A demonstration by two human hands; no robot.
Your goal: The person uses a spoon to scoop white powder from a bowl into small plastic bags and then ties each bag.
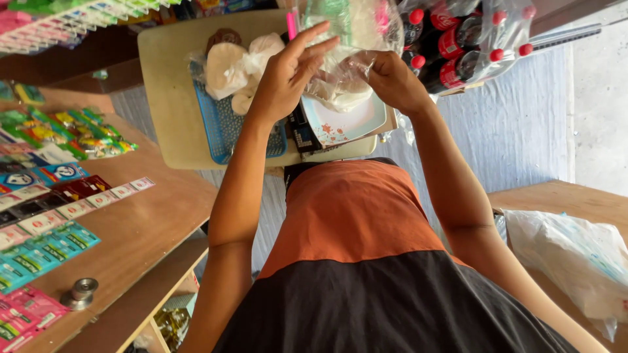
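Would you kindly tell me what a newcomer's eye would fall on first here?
At top centre, the left hand and right hand work a clear crinkled plastic bag above a white floral plate. Red-capped dark soda bottles crowd the top right; colourful sachet strips cover the wooden counter at left.
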